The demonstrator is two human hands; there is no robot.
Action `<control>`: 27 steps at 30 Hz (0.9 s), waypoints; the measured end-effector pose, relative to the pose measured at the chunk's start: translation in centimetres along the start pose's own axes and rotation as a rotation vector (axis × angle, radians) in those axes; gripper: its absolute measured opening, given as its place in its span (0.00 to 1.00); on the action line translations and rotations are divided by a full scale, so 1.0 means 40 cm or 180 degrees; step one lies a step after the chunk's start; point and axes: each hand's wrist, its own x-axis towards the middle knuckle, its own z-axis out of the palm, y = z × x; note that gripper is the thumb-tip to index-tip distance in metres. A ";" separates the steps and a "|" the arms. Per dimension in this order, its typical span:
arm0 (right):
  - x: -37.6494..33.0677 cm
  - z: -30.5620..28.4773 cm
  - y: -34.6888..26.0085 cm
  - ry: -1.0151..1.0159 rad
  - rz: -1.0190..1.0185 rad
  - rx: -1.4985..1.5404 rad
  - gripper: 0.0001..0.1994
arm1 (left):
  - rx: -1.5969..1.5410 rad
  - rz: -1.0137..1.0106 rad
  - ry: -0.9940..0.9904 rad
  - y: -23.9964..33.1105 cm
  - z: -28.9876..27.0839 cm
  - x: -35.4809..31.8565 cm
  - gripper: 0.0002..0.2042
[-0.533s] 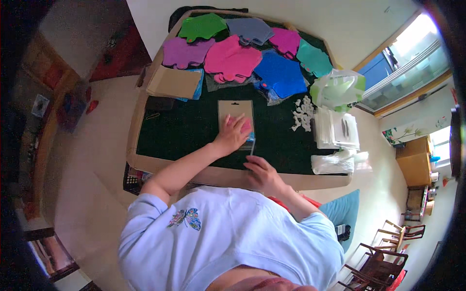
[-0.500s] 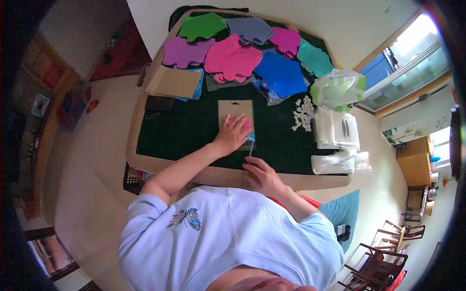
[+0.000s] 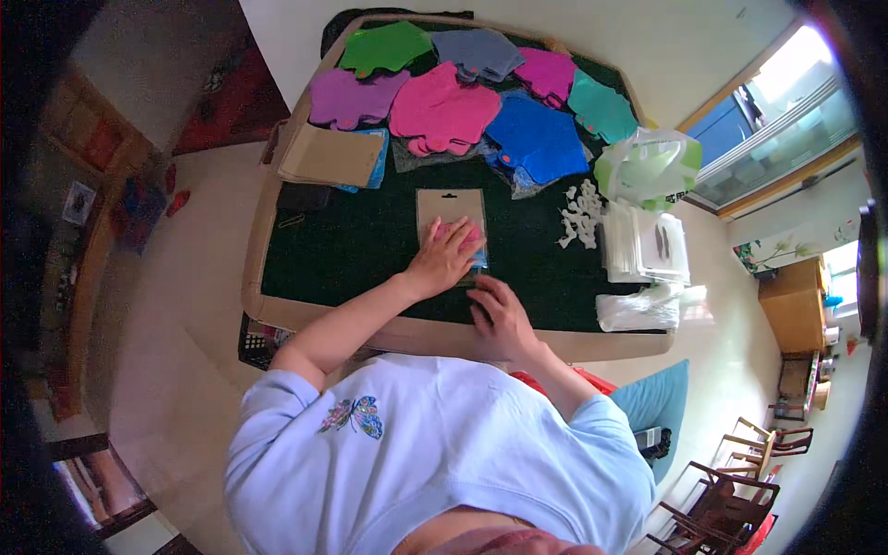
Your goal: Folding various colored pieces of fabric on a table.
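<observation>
My left hand lies with fingers spread over a flat packet at the middle of the table. The packet has a brown card back with a hanging slot at its top. Beneath the fingers shows a pink piece, with a bit of blue along its lower edge. My right hand is just below the packet's lower right corner, fingers loosely bent and apart, slightly blurred. Nothing visible is held in it. The packet's lower edge is partly hidden by my hands.
Flat lobed stacks in several colours, such as pink and blue, lie across the far side. Brown cards are at left. At right are small white pieces, a green-white plastic bag and clear sleeves.
My right hand has moved up toward the packet's lower edge. The pale strip that ran from the packet to its fingers no longer shows. My left hand stays on the packet.
</observation>
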 end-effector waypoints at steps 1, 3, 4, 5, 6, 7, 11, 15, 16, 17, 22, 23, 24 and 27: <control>0.010 0.000 0.006 0.0198 0.0144 -0.0083 0.14 | -0.0005 0.0021 0.0015 0.000 -0.003 0.000 0.21; 0.033 0.003 0.025 0.0563 0.0247 -0.0330 0.12 | -0.0013 0.0050 0.0032 0.001 -0.005 0.001 0.22; 0.047 0.004 0.031 0.0567 0.0252 -0.0334 0.12 | -0.0011 0.0050 0.0037 0.001 -0.005 -0.001 0.23; 0.061 0.005 0.037 0.0632 0.0389 -0.0415 0.12 | -0.0010 0.0052 0.0040 0.001 -0.005 -0.001 0.23; 0.075 0.006 0.044 0.0697 0.0527 -0.0494 0.12 | -0.0014 0.0060 0.0037 0.001 -0.005 -0.001 0.23; 0.088 0.008 0.055 0.0772 0.0654 -0.0622 0.11 | -0.0025 0.0064 0.0034 0.001 -0.004 0.000 0.23; 0.102 0.008 0.065 0.0755 0.0838 -0.0758 0.12 | -0.0008 0.0024 0.0136 -0.001 0.000 0.002 0.23; 0.062 0.013 0.052 0.1651 0.2154 0.2920 0.08 | -0.0077 0.0042 0.0172 -0.002 0.003 -0.002 0.23; 0.061 0.014 0.049 0.1884 0.2378 0.4197 0.05 | -0.0070 0.0016 0.0149 -0.008 0.010 -0.002 0.23; 0.056 0.016 0.049 0.1898 0.2390 0.4192 0.05 | -0.0074 0.0008 0.0123 -0.007 0.009 0.002 0.22; 0.062 0.025 0.032 0.2189 0.2269 0.4925 0.05 | -0.0019 -0.0012 0.0021 0.000 -0.003 0.005 0.22; 0.065 0.029 0.032 0.2191 0.2266 0.4929 0.05 | -0.0039 -0.0010 0.0000 0.000 -0.005 0.006 0.22; 0.068 0.035 0.033 0.2281 0.2278 0.4962 0.05 | -0.0035 -0.0008 -0.0002 0.000 -0.005 0.006 0.22; 0.075 0.055 0.037 0.2499 0.2268 0.5061 0.05 | -0.0001 0.0009 0.0012 0.002 -0.003 0.004 0.22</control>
